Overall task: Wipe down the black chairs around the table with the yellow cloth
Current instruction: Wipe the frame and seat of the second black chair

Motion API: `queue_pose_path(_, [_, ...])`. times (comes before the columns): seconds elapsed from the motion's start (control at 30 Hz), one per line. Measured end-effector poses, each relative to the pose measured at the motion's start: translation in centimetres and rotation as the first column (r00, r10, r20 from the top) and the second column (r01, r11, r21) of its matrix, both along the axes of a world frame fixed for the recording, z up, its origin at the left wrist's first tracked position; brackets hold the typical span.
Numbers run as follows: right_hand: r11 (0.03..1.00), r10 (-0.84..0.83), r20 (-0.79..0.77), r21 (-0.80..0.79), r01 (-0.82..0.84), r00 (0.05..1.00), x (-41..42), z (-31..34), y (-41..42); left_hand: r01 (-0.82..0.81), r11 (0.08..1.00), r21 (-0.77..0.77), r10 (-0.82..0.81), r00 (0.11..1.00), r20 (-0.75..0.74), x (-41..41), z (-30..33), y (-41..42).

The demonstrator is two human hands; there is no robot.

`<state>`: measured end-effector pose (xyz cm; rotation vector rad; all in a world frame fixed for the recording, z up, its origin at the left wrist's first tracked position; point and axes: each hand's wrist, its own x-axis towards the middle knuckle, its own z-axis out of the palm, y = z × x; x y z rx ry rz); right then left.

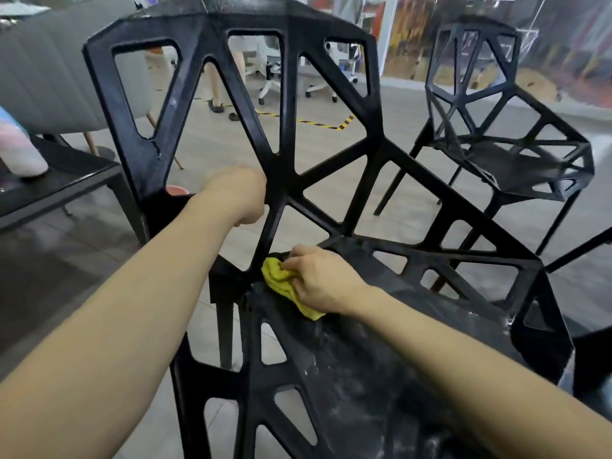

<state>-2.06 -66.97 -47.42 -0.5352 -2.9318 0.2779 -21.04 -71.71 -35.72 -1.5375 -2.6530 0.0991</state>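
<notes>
Grey tiled flooring spreads beneath a black lattice chair [284, 167] as two bare hands work at its seat.

At far left a dark table [59, 183] carries a pale bottle [20, 150], its edge just beside the chair's back. Left hand [238, 193] curls around a strut of the hard, angular backrest, whose triangular cut-outs show open floor and hazard tape [318, 124] beyond. Right hand [318, 279] grips the yellow cloth [281, 279], soft and crumpled, pressing it onto the dusty, streaked seat where it meets the backrest. Farther right, a second black chair [503, 134] of the same faceted shape stands well apart, with bare floor between.
</notes>
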Motion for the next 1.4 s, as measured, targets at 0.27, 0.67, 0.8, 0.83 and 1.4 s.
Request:
queue_pose_path(0.27, [0.981,-0.16,0.079,0.119,0.15,0.984,1.1,1.1,3.6,0.024,1.0,0.009,-0.024,0.999,-0.043,0.2,-0.3,0.4])
queue_pose_path(0.67, [0.908,-0.297,0.122,0.345,0.24,0.947,5.1,0.7,9.8,0.028,0.999,0.039,-0.026,0.999,-0.043,-0.6,-0.9,0.8])
queue_pose_path(0.8, [0.992,-0.076,0.046,0.107,0.071,0.996,1.4,-0.4,2.9,0.034,0.999,0.036,-0.032,0.997,-0.063,-0.6,-1.0,0.9])
queue_pose_path(0.83, [0.998,0.037,0.027,0.058,-0.038,0.999,-0.1,-0.7,-0.1,0.035,0.999,0.037,-0.032,0.997,-0.063,-0.7,-1.0,0.9])
queue_pose_path(1.4, [0.961,0.143,0.104,-0.252,-0.113,0.984,4.3,1.6,-4.1,0.086,0.996,-0.001,-0.085,0.985,-0.15,0.8,-0.1,-3.2])
